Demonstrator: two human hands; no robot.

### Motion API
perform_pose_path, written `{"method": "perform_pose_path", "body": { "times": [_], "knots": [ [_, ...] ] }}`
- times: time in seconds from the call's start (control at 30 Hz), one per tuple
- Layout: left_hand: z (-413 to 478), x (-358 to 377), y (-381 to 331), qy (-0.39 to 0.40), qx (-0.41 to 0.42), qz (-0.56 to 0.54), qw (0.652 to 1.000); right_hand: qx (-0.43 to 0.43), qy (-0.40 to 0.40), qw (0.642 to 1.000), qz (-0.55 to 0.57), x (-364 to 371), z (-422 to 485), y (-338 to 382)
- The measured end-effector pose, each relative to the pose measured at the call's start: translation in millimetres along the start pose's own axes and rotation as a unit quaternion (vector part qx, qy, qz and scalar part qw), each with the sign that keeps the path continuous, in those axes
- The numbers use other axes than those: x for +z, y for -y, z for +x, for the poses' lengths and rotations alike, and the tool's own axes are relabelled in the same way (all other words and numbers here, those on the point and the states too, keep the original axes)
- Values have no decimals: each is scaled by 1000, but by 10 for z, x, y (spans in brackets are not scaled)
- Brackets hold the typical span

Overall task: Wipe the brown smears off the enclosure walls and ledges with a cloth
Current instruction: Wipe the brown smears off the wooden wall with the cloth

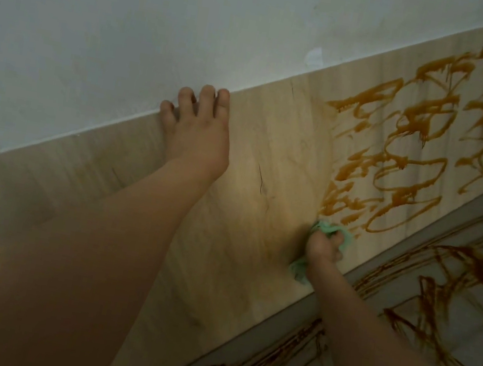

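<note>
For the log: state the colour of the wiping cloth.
Pale green crumpled cloth, best in the head view.

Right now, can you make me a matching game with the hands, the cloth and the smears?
1 left hand
2 right hand
3 cloth
4 smears

A brown, on the wooden panel's right part
B green, crumpled
C rests by the wooden panel's top edge
D grips the cloth

Pairs: 1-C, 2-D, 3-B, 4-A
</note>
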State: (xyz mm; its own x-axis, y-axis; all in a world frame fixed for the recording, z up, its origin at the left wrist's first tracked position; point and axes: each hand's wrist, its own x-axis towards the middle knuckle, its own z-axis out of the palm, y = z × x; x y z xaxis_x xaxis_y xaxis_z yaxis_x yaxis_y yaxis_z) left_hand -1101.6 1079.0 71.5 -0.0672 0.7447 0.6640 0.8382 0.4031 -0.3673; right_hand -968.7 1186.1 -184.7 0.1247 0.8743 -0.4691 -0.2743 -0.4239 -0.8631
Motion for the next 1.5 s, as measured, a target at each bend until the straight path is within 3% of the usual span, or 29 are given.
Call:
{"method": "perform_pose_path", "body": {
  "times": [0.2, 0.27, 0.33, 0.43, 0.5, 0.57, 0.67, 0.73, 0.83, 0.93, 1.0, 1.07, 1.17, 1.23, 1.27, 1.33, 1.4, 1.43, 1.5],
  "knots": [
    [-3, -11, -5, -2, -5, 2, 1000, 16, -13, 1000, -5, -64, 210, 318],
    [-9, -3, -21, -2, -6, 5, 1000, -16, -23, 999, -18, 115, 11, 586],
    [-7, 18, -30, -3, -7, 6, 1000, -134, -4, 989, -61, 269, -337, 825],
    [6, 35, -13, -10, -7, 11, 1000, -359, 49, 922, -134, 400, -645, 946],
    [10, 32, -16, -5, -7, 13, 1000, -418, 44, 889, -183, 357, -513, 862],
    [12, 31, -14, -4, -9, 11, 1000, -372, 4, 907, -197, 212, -223, 754],
    [16, 37, -6, -3, -10, 9, 1000, -165, -12, 977, -134, -80, 173, 779],
    [4, 27, -24, -4, -13, 9, 1000, -103, -4, 988, -118, -150, 210, 963],
    [4, 10, -50, -3, -19, 9, 1000, -187, 3, 975, -124, -5, -78, 1380],
    [2, 9, -35, -6, -16, 9, 1000, -365, 18, 914, -175, 245, -433, 1663],
    [2, 7, -18, -5, -12, 5, 1000, -437, 8, 875, -208, 296, -444, 1712],
    [-1, 0, -9, -4, -9, 3, 1000, -425, -19, 880, -212, 216, -267, 1719],
    [-10, -7, -17, -1, -9, -2, 1000, -286, -22, 948, -135, 35, -49, 1893],
    [-18, -3, -30, -2, -13, -3, 1000, -273, -11, 955, -117, 63, -155, 2054],
    [-17, -1, -31, -4, -13, -4, 1000, -321, -7, 936, -142, 126, -253, 2086],
    [-13, 13, -23, -9, -10, -8, 1000, -456, -4, 864, -213, 255, -407, 1989],
    [-3, 3, 0, -8, -7, -11, 1000, -509, -3, 827, -240, 294, -363, 1748],
    [-3, -5, 7, -5, -6, -12, 1000, -486, -12, 842, -234, 257, -263, 1588],
    [-13, -9, 5, -3, -4, -9, 1000, -356, -25, 914, -193, 102, -8, 1179]
  ]
}}
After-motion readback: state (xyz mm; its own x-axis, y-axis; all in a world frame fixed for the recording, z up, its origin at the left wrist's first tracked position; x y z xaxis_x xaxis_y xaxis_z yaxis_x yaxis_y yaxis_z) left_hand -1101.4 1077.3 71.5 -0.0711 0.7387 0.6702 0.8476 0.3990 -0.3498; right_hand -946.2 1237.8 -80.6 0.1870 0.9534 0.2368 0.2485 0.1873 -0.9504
